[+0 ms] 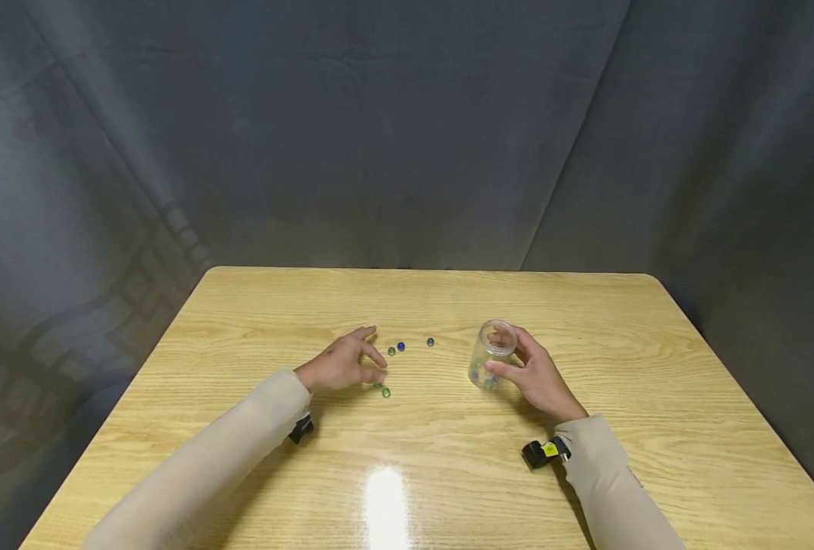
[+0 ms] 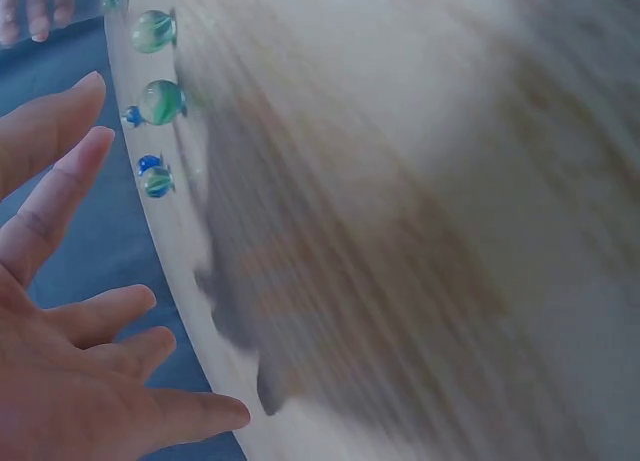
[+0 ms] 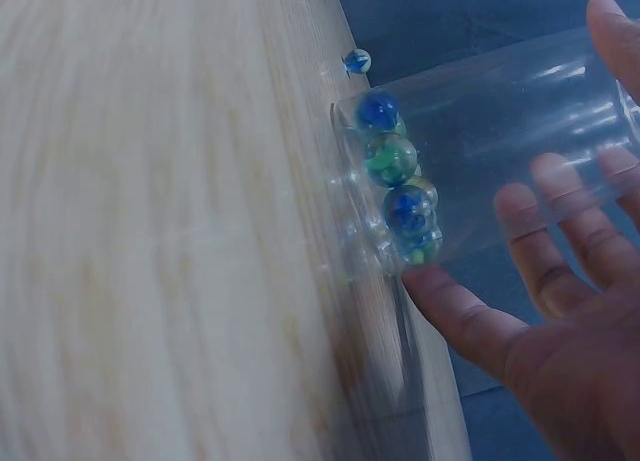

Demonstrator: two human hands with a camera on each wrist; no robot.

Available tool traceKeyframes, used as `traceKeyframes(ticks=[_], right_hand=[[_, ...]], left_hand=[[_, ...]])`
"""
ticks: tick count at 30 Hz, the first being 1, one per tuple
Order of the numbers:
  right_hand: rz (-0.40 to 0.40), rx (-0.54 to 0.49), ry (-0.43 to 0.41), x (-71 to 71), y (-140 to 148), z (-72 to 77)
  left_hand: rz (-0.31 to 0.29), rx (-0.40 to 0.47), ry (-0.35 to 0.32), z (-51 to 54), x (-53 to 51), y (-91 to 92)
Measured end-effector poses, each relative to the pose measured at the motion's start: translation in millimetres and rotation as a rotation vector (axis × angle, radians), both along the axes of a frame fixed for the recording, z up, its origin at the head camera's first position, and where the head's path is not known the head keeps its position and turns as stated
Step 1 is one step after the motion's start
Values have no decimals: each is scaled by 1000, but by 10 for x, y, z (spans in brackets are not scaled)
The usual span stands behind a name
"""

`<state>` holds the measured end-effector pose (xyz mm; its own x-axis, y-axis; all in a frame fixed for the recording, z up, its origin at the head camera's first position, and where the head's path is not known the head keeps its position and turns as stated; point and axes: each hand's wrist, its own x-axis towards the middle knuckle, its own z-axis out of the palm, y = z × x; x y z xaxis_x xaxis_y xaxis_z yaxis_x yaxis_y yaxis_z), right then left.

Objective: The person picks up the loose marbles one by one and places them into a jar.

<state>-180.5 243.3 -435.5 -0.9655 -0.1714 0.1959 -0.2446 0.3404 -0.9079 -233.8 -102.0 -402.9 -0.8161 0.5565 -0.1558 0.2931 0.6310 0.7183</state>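
My left hand (image 1: 343, 363) hovers just left of several loose glass marbles, fingers spread and holding nothing. Nearest its thumb lies a green marble (image 1: 386, 393), with another partly hidden beside it. Farther back sit a second green marble (image 1: 391, 351), a blue marble (image 1: 401, 347) and a dark blue marble (image 1: 430, 342). With thumb and fingers around its side, my right hand (image 1: 543, 378) holds a clear jar (image 3: 480, 131), upright with its mouth uncovered. Blue and green marbles (image 3: 390, 161) rest on the jar's bottom.
Both hands work over a wooden table (image 1: 393, 435), whose far edge meets a dark grey curtain (image 1: 379, 153). A black wrist camera (image 1: 536, 454) hangs under the right wrist, close above the tabletop.
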Motion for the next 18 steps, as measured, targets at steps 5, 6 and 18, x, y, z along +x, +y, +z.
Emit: traceKeyframes(ticks=[5,6,18], right_hand=[[3,-3,7,4,1,-13],[1,-2,8,6,-1,-12],[-6,-4,15,6,-17,-17]], left_hand=[[6,-26,8,-47,8,-1],[4,-29,11,-60,10,-3],[-11,-103,80,-137,23,-17]])
